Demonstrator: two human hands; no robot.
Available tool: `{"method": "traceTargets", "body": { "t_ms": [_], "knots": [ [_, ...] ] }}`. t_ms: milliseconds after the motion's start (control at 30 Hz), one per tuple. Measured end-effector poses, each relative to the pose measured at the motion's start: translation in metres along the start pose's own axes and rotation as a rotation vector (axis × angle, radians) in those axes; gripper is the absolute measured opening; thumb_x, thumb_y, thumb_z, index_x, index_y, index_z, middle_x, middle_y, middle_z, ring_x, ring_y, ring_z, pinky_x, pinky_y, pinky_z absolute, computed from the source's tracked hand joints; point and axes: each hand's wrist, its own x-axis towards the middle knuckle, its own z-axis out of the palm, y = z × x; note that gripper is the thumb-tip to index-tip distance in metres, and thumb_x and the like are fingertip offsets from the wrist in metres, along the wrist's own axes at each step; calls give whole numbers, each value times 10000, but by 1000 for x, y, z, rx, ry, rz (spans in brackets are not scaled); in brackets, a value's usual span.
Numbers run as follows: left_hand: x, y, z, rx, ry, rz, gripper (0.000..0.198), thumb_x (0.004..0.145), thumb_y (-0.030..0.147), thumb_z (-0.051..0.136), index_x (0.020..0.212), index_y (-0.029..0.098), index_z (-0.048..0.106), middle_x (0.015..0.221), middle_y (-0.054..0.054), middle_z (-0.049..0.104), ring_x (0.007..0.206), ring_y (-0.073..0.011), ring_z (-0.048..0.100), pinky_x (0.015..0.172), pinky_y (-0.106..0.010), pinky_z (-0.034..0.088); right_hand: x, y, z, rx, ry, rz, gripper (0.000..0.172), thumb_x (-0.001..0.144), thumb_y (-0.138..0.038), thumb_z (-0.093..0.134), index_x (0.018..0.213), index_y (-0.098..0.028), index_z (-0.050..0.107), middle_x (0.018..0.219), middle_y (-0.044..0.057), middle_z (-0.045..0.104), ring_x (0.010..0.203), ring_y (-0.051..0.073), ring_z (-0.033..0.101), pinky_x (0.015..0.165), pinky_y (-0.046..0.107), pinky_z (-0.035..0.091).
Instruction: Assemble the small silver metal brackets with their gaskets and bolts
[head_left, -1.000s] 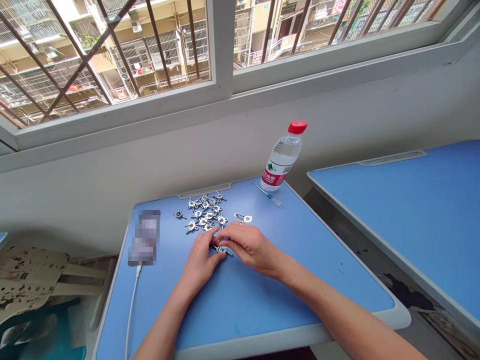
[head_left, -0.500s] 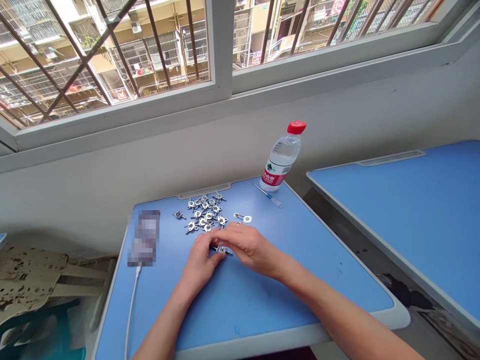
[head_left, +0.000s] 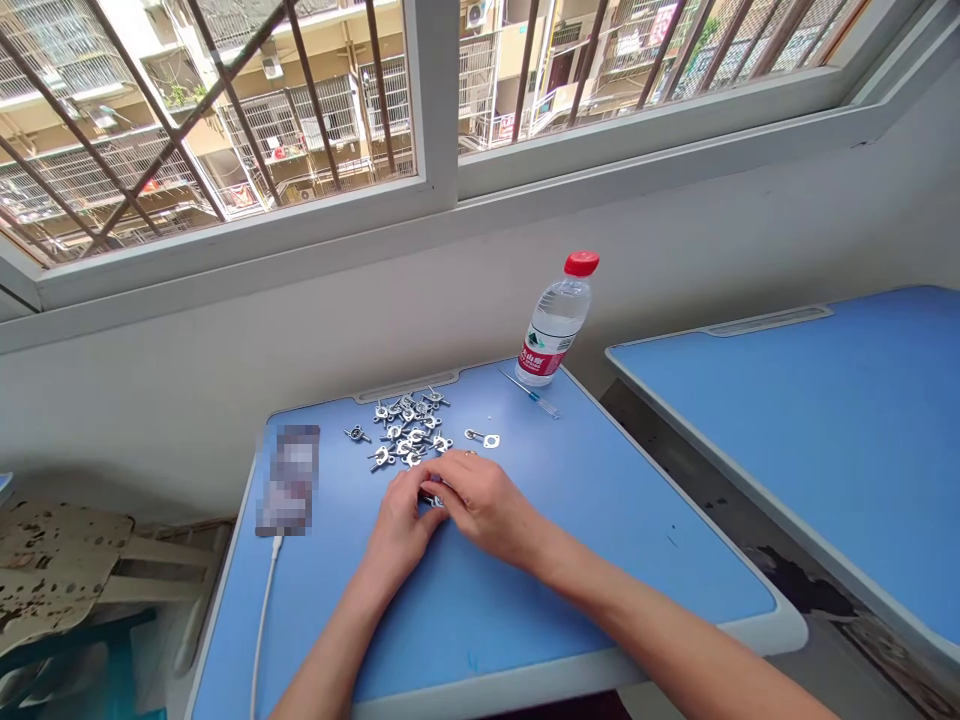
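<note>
My left hand [head_left: 401, 518] and my right hand [head_left: 480, 500] meet near the middle of the blue desk [head_left: 525, 620]. Between their fingertips is a small metal fitting [head_left: 433, 500], mostly covered by the fingers. Both hands are closed on it. Just beyond them lies a pile of similar silvery metal fittings [head_left: 409, 432], with rings and short pins. One dark-centred fitting [head_left: 357, 434] sits apart at the pile's left. A flat ring-ended metal piece [head_left: 490, 441] and a small pin-like piece [head_left: 472, 434] lie beyond my right hand.
A water bottle [head_left: 553, 330] with a red cap stands at the desk's back right corner, beside a thin blue-and-clear screwdriver-like tool [head_left: 534, 396]. A blurred phone-like object [head_left: 289, 480] with a white cable [head_left: 264, 620] lies at left. Another blue desk [head_left: 810, 420] stands to the right.
My right hand's fingers have closed further over the fitting, so less of it shows. The whole view has shifted slightly.
</note>
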Motion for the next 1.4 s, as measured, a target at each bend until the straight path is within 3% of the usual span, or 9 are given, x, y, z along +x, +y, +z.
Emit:
{"method": "traceTargets", "body": {
  "t_ms": [133, 267, 467, 667, 867, 1133, 1267, 1400],
  "knots": [
    [1, -1, 0, 22, -8, -17, 136, 790, 83, 607, 860, 194, 572, 936, -30, 651, 914, -223, 589, 821, -343, 460, -2, 7, -4, 134, -58, -8, 201, 973, -138, 431, 1033, -176, 618, 892, 78, 705, 802, 190, 642, 706, 307, 522],
    [3, -3, -1, 52, -40, -35, 148, 772, 77, 649, 812, 191, 564, 851, -14, 632, 853, -219, 582, 779, -334, 452, -1, 14, -13, 242, -118, 65, 239, 977, -147, 429, 1114, -175, 623, 998, 99, 712, 902, 197, 655, 789, 333, 541],
    [4, -10, 0, 26, -83, 33, 157, 789, 54, 666, 845, 194, 624, 962, -36, 677, 955, -236, 591, 871, -370, 439, 1, 13, -17, 297, -113, 54, 205, 950, -122, 473, 1010, -194, 656, 872, 56, 719, 827, 180, 639, 757, 309, 527],
    [3, -11, 0, 60, -89, 33, 136, 809, 64, 671, 842, 192, 641, 981, -44, 682, 967, -242, 589, 878, -383, 436, 3, 10, -14, 195, -66, 7, 223, 953, -114, 457, 834, -197, 627, 713, 27, 659, 706, 165, 571, 663, 276, 475],
    [2, -12, 3, 76, -56, 36, 113, 831, 91, 656, 811, 196, 620, 948, -37, 668, 943, -232, 583, 862, -376, 432, 2, 4, -7, 160, -18, -5, 227, 939, -114, 450, 789, -197, 598, 705, 31, 647, 669, 162, 546, 649, 279, 452],
    [1, -2, -7, 92, -131, -21, 142, 811, 119, 651, 910, 221, 652, 943, -11, 657, 934, -222, 589, 881, -366, 412, 4, 17, -25, 291, -17, 242, 107, 906, -177, 536, 848, -200, 622, 742, 16, 654, 682, 157, 582, 654, 275, 470],
    [1, -3, -11, 72, -116, -104, 258, 791, 117, 662, 1021, 225, 622, 940, -12, 651, 915, -219, 567, 851, -345, 423, 3, 21, -31, 267, -64, 160, 144, 925, -157, 504, 854, -200, 622, 786, 32, 673, 705, 158, 584, 664, 281, 468],
    [1, -4, -12, 66, -147, -84, 142, 807, 133, 646, 910, 226, 617, 904, 0, 635, 899, -210, 564, 854, -337, 416, 2, 22, -27, 252, -72, 85, 158, 932, -130, 486, 881, -199, 619, 808, 44, 687, 730, 162, 602, 697, 292, 489]
  ]
}}
